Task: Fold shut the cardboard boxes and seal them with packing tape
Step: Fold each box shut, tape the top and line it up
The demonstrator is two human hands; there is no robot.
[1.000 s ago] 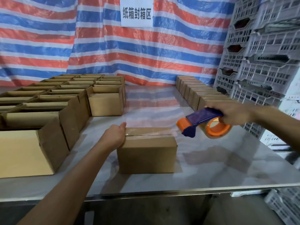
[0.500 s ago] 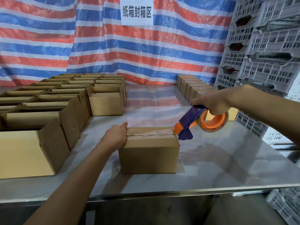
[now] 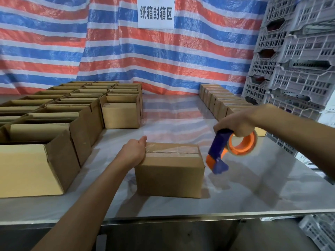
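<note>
Along the left edge of the tabletop, open cardboard boxes stand packed in rows running from the near left corner back to the far edge. Their top flaps are up, and the nearest one shows a bare side panel. Behind them hangs a red, white and blue striped tarp with a white sign printed in Chinese characters.

The left hand rests against the left end of a closed cardboard box, thumb lying at the top edge. Its fingers are hidden behind the hand, so I cannot tell whether they grip or lie flat. This box sits alone near the middle of the front edge, flaps folded down. A strip of clear packing tape runs the length of the top seam.

Just beside the box's right end, the right hand grips the handle of a blue and orange tape dispenser, fingers curled round it. The dispenser hangs in the air with its nose tilted down toward the tabletop, close to the box's right end but apart from it.

Along the right edge toward the far right corner stands a row of closed boxes. Grey plastic crates are stacked beyond that edge.
</note>
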